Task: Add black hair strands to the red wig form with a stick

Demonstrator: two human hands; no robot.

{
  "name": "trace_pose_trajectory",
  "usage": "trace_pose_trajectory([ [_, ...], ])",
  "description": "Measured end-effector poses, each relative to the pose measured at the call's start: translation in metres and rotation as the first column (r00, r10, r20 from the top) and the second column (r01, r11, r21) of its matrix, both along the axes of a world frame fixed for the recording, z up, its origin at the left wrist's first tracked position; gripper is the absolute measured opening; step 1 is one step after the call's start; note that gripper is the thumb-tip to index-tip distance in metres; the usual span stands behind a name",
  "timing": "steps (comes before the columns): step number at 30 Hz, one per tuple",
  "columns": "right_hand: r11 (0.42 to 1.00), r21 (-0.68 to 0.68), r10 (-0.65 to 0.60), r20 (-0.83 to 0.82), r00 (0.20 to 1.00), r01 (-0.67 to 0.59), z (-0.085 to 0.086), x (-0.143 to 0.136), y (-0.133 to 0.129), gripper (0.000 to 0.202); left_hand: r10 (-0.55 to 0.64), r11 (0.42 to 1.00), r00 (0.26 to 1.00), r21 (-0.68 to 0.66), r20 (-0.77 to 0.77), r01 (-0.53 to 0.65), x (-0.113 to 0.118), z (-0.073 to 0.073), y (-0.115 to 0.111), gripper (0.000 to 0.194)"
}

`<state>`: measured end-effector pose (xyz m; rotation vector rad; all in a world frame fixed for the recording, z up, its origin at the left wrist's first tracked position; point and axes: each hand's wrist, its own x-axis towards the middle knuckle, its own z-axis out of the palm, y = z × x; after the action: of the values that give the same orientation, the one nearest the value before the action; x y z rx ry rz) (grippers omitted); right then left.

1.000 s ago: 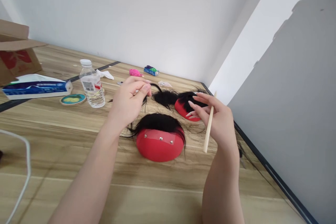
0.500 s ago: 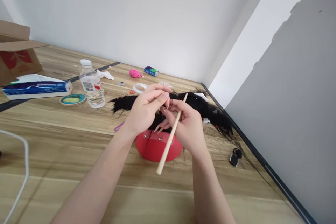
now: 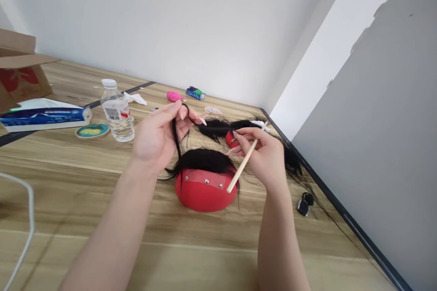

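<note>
A red rounded block point(image 3: 205, 198) sits on the wooden table, a strip with several silver pins along its front and black hair point(image 3: 205, 160) lying over its top. Above it on the left, my left hand point(image 3: 155, 138) is closed on a lock of black hair point(image 3: 176, 138), which loops over the fingers. The strand stretches across to my right hand point(image 3: 264, 154), whose thumb and index fingertips pinch it. That same hand also keeps a pale wooden stick point(image 3: 244, 166), slanting down to the left. The stick's far tip is partly behind the fingers.
More black hair point(image 3: 215, 127) lies behind, with another red piece point(image 3: 230, 138). Left stand a water bottle point(image 3: 118, 116), a tissue pack point(image 3: 44, 116), a round painted disc point(image 3: 92, 131) and a cardboard box point(image 3: 23, 77). Keys point(image 3: 303, 204) lie right; pink yarn point(image 3: 174, 96) is at the back.
My hands were together over the red block and have moved apart, left and right, drawing the black strand between them. The hair on the block now shows.
</note>
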<state>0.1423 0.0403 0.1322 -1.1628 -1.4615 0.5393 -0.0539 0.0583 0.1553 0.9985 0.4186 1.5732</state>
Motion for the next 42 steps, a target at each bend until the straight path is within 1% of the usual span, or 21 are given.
trace_pose_trajectory([
  [2, 0.996, 0.024, -0.088, -0.025, 0.996, 0.089, 0.001, 0.010, 0.003, 0.022, 0.033, 0.999, 0.999, -0.017, 0.016, -0.033, -0.004, 0.001, 0.001, 0.039],
  [4, 0.989, 0.046, -0.140, -0.073, 0.987, 0.144, 0.003, 0.015, 0.003, 0.027, 0.066, 0.998, 0.998, -0.023, 0.009, -0.065, -0.006, 0.000, 0.003, 0.037],
  [6, 0.987, 0.065, -0.140, -0.134, 0.981, 0.150, 0.005, 0.016, 0.001, 0.033, 0.087, 0.996, 0.996, -0.019, -0.031, -0.087, -0.007, -0.002, 0.005, 0.032],
  [9, 0.990, 0.111, -0.069, -0.160, 0.985, 0.088, 0.009, 0.007, -0.006, 0.033, 0.097, 0.995, 0.986, 0.008, -0.135, -0.096, -0.005, -0.006, 0.007, 0.027],
  [11, 0.984, 0.173, -0.011, -0.120, 0.993, 0.032, 0.010, -0.001, -0.012, 0.029, 0.100, 0.995, 0.973, 0.031, -0.208, -0.096, -0.003, -0.008, 0.006, 0.027],
  [13, 0.972, 0.236, 0.016, -0.058, 0.998, -0.002, 0.009, -0.009, -0.015, 0.024, 0.112, 0.994, 0.956, 0.048, -0.269, -0.103, 0.001, -0.009, 0.006, 0.026],
  [17, 0.955, 0.296, -0.009, 0.077, 0.997, -0.015, 0.005, -0.018, -0.014, 0.023, 0.132, 0.991, 0.937, 0.074, -0.322, -0.114, 0.006, -0.010, 0.006, 0.025],
  [20, 0.950, 0.312, -0.028, 0.163, 0.986, -0.025, 0.002, -0.020, -0.013, 0.025, 0.105, 0.993, 0.936, 0.086, -0.335, -0.081, 0.008, -0.011, 0.005, 0.025],
  [23, 0.939, 0.342, -0.072, 0.243, 0.967, -0.016, 0.001, -0.021, -0.013, 0.026, 0.100, 0.993, 0.916, 0.099, -0.388, -0.066, 0.010, -0.012, 0.004, 0.026],
  [26, 0.928, 0.373, -0.142, 0.330, 0.933, 0.009, 0.001, -0.022, -0.014, 0.029, 0.170, 0.982, 0.855, 0.151, -0.489, -0.110, 0.013, -0.013, 0.002, 0.028],
  [28, 0.924, 0.382, -0.174, 0.384, 0.907, 0.016, 0.001, -0.022, -0.014, 0.031, 0.229, 0.970, 0.774, 0.201, -0.590, -0.134, 0.015, -0.013, 0.000, 0.031],
  [30, 0.929, 0.371, -0.186, 0.432, 0.882, 0.014, 0.001, -0.022, -0.014, 0.032, 0.276, 0.959, 0.676, 0.247, -0.684, -0.141, 0.018, -0.013, -0.001, 0.033],
  [32, 0.939, 0.345, -0.179, 0.470, 0.865, 0.006, 0.001, -0.023, -0.014, 0.033, 0.294, 0.953, 0.594, 0.275, -0.748, -0.126, 0.020, -0.014, -0.002, 0.033],
  [33, 0.943, 0.334, -0.170, 0.480, 0.861, 0.000, 0.001, -0.023, -0.014, 0.033, 0.295, 0.953, 0.568, 0.282, -0.768, -0.114, 0.021, -0.015, -0.002, 0.032],
  [35, 0.944, 0.330, -0.157, 0.491, 0.857, -0.016, 0.001, -0.023, -0.013, 0.033, 0.293, 0.952, 0.542, 0.292, -0.788, -0.089, 0.023, -0.016, -0.002, 0.031],
  [38, 0.941, 0.337, -0.153, 0.504, 0.850, -0.031, 0.000, -0.022, -0.013, 0.031, 0.295, 0.950, 0.525, 0.306, -0.798, -0.069, 0.023, -0.017, -0.001, 0.032],
  [42, 0.950, 0.311, -0.167, 0.521, 0.837, -0.004, -0.001, -0.021, -0.012, 0.030, 0.289, 0.950, 0.499, 0.310, -0.817, -0.044, 0.023, -0.016, -0.001, 0.033],
])
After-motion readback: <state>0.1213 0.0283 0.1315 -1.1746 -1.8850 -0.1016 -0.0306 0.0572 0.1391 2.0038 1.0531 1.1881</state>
